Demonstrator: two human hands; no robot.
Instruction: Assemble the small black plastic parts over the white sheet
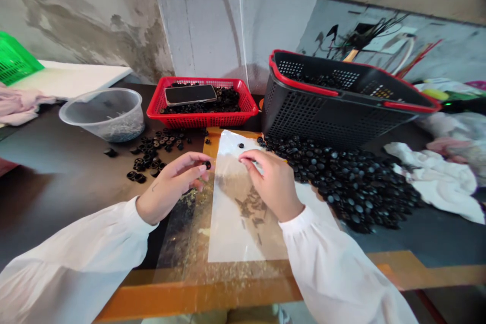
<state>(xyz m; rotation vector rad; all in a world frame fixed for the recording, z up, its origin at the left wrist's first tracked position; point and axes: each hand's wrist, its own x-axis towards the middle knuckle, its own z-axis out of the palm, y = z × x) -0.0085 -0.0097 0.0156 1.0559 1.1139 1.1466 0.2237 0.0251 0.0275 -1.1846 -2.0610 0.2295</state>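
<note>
My left hand [172, 179] pinches a small round black plastic part [207, 164] between thumb and fingertips, just left of a white sheet [226, 228]. Over the sheet, the thumb and forefinger of my right hand [273, 182] are pressed together; whatever lies between them is too small or hidden to make out. One more round black part [241, 146] rests alone near the sheet's far end. Beneath my right hand, several small dark slivers [252, 207] are scattered on the sheet. Loose black parts [154, 154] lie beyond my left hand.
A large heap of black round pieces [349, 182] spreads at the right, before a black basket [304, 106] with a red rim. Behind the sheet stands a red basket [201, 120] of black parts, a phone [190, 94] on top. A clear tub [102, 104] holds thin pieces.
</note>
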